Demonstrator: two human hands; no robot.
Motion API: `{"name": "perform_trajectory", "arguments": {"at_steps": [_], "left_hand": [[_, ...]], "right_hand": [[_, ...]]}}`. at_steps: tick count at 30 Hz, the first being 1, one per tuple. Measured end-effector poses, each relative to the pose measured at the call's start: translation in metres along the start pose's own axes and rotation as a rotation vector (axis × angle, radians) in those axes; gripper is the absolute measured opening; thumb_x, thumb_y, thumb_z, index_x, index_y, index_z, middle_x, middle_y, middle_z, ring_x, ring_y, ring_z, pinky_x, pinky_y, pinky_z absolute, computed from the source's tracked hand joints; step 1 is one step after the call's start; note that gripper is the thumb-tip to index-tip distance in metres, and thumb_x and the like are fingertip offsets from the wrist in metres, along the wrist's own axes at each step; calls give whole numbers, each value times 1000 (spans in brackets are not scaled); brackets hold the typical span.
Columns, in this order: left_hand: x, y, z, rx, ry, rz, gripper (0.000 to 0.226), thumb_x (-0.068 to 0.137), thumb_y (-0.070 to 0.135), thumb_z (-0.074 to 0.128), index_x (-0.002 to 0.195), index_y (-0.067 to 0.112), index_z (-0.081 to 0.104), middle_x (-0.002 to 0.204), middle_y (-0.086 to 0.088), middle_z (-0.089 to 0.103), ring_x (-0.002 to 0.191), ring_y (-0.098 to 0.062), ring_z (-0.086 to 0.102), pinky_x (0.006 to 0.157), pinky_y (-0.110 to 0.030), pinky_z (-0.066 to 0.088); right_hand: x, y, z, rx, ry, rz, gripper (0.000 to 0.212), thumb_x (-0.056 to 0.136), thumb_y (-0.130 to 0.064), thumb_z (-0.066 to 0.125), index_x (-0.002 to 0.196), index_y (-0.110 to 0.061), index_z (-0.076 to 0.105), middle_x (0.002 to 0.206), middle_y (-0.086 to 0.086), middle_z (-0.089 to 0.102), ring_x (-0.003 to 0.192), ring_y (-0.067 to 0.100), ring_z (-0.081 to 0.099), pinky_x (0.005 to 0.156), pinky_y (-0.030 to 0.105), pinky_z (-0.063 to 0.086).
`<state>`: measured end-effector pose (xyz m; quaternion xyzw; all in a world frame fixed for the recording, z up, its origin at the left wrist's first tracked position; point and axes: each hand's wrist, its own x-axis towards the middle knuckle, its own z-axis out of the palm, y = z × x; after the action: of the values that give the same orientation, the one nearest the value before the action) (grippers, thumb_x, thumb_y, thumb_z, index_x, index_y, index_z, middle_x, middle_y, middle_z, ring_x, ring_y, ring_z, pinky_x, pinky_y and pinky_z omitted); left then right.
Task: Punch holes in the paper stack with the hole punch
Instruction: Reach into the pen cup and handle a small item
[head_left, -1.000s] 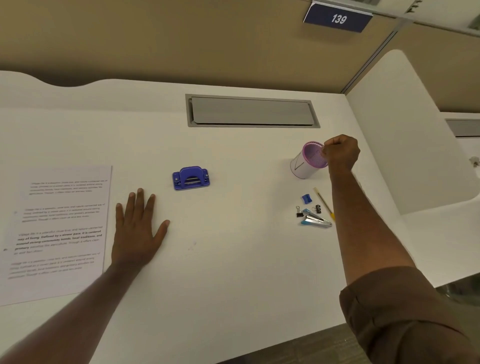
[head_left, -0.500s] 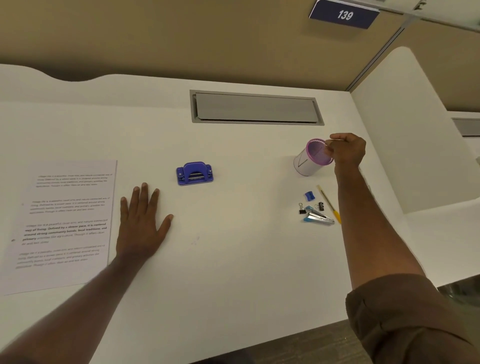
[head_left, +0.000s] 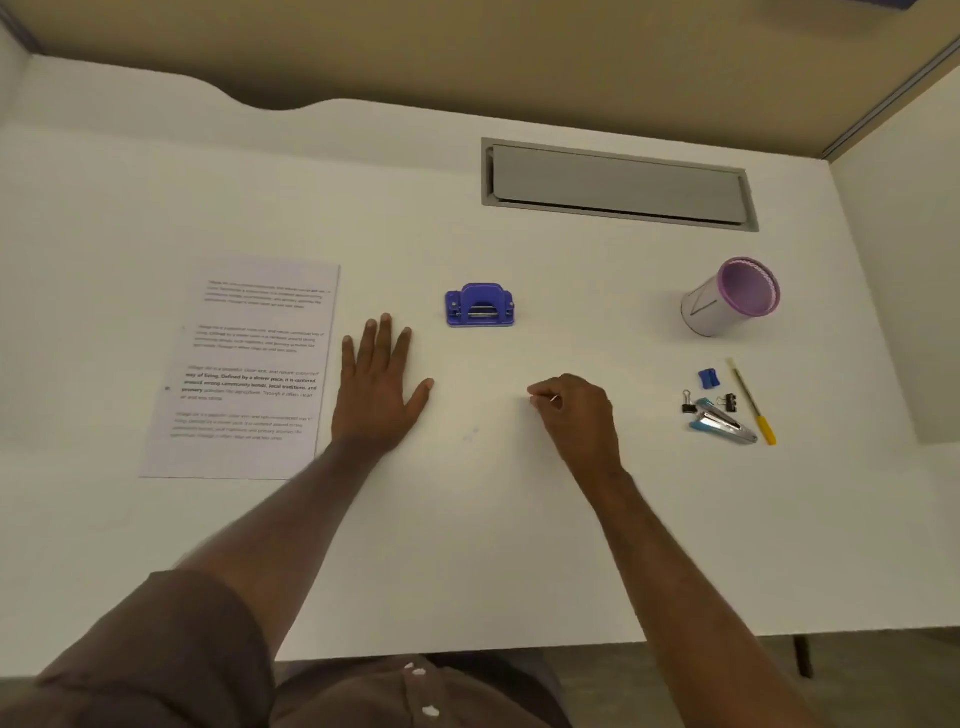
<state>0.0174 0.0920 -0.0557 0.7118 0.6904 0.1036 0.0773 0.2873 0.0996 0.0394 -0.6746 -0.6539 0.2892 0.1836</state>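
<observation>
A blue-purple hole punch (head_left: 479, 305) stands on the white desk (head_left: 467, 545), back of centre. The paper stack (head_left: 249, 369), printed with text, lies flat to the left. My left hand (head_left: 379, 387) rests flat and spread on the desk between the paper and the punch, its little-finger side right beside the paper's right edge. My right hand (head_left: 574, 413) hovers low in front and to the right of the punch. Its fingers are curled shut, pinching a small shiny item (head_left: 555, 399) too small to identify. Neither hand touches the punch.
A purple-rimmed pen cup (head_left: 730, 296) stands at the right. In front of it lie a blue sharpener (head_left: 708, 378), two binder clips (head_left: 689, 404), a stapler (head_left: 722, 427) and a yellow pencil (head_left: 753, 402). A grey cable hatch (head_left: 618, 183) is set into the desk's back.
My right hand left the pen cup's rim and came down left to the middle of the desk, fingers pinched shut. The view swung left. My left hand stayed flat.
</observation>
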Motion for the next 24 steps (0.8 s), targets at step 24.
{"name": "perform_trajectory", "arguments": {"at_steps": [24], "left_hand": [[2, 3, -2, -11, 14, -4, 75, 101, 57, 31, 161, 14, 22, 171, -15, 10, 159, -32, 8, 127, -57, 9]], "right_hand": [[-42, -21, 55, -279, -66, -292, 13, 92, -2, 63, 94, -11, 72, 89, 4, 65, 85, 27, 62, 66, 42, 56]]}}
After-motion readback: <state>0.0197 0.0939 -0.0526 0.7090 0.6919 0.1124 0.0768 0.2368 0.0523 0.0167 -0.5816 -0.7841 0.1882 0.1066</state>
